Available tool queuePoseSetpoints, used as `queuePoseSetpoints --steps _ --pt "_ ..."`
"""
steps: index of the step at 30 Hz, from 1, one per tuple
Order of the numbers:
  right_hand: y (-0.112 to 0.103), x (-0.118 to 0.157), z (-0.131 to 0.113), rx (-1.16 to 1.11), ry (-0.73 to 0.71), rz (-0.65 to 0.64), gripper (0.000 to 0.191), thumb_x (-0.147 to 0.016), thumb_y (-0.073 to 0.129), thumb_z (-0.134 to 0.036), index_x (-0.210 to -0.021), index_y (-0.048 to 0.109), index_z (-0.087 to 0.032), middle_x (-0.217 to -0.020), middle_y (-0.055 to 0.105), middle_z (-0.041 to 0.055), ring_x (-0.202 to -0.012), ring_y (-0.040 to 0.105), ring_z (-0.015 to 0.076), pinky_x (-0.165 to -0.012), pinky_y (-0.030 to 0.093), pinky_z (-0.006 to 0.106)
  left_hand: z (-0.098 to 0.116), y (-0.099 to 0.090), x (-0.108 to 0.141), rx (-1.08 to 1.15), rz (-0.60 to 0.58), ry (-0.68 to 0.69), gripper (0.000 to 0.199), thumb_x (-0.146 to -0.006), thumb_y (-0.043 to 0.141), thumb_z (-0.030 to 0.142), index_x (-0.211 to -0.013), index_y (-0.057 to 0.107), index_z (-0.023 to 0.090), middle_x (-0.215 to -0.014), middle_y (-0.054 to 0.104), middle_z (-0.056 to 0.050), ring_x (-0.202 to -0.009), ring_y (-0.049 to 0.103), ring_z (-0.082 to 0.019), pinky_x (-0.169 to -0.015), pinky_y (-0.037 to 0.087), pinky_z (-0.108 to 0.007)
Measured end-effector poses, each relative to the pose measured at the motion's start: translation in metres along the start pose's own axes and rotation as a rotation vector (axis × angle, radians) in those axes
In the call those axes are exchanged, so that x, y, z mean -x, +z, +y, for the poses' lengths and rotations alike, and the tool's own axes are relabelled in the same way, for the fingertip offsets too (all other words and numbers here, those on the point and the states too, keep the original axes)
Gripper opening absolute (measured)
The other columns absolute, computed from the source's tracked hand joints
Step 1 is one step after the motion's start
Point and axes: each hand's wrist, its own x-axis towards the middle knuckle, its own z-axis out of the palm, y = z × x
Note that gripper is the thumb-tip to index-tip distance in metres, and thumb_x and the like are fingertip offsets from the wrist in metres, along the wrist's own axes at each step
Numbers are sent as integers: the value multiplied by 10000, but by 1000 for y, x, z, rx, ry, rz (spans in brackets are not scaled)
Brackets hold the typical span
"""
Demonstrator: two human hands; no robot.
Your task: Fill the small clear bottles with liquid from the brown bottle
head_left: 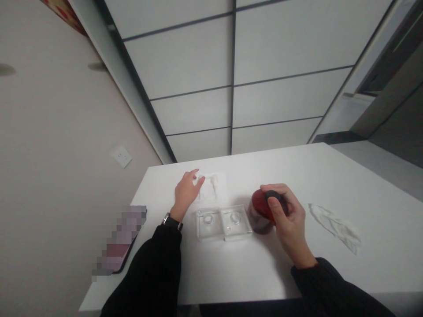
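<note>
My right hand [291, 215] is wrapped round the dark knob on top of a see-through container with a red lid [259, 202]; the container looks tilted. Thumb and fingers cover much of the lid's right side. Over the far left part of the table, my left hand [188, 189] has its fingers apart and holds nothing. Just beside those fingertips lies a thin, clear plastic piece or wrapper [209, 188], hard to make out. Between both hands sit two square clear plastic pieces [224, 233] side by side, each with a round ring in it.
A crumpled white cloth or tissue [335, 226] rests on the right of the white table [244, 273]. At the left edge lies a phone [124, 242], partly blurred out. A wall with a socket [122, 157] borders the left, and white panels [198, 114] stand behind.
</note>
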Motion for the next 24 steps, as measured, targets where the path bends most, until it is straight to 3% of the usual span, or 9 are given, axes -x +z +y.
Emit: queuePoseSetpoints --steps 11,19,24 --pt "0 2 2 7 -5 3 178 -1009 656 -426 -1005 728 -263 -1010 731 35 -997 681 213 -882 517 359 -8 4 -3 35 -82 20 306 -1036 680 365 -1286 663 190 -1314 682 -103 -1100 704 -253 -943 614 -467" --pt "0 2 3 -2 0 -4 177 -1009 657 -424 -1019 730 -263 -1025 729 33 -1007 675 210 -890 509 351 -9 -16 -2 350 104 30 295 -1024 696 372 -1236 675 169 -1195 714 -82 -998 719 -228 -881 622 -437" --pt "-1 2 3 1 6 -4 184 -1005 658 -431 -1012 730 -262 -1020 731 46 -1003 676 235 -882 512 383 -1 -37 12 662 181 101 436 -919 765 505 -1201 709 177 -1093 749 -86 -975 718 -216 -888 590 -348"
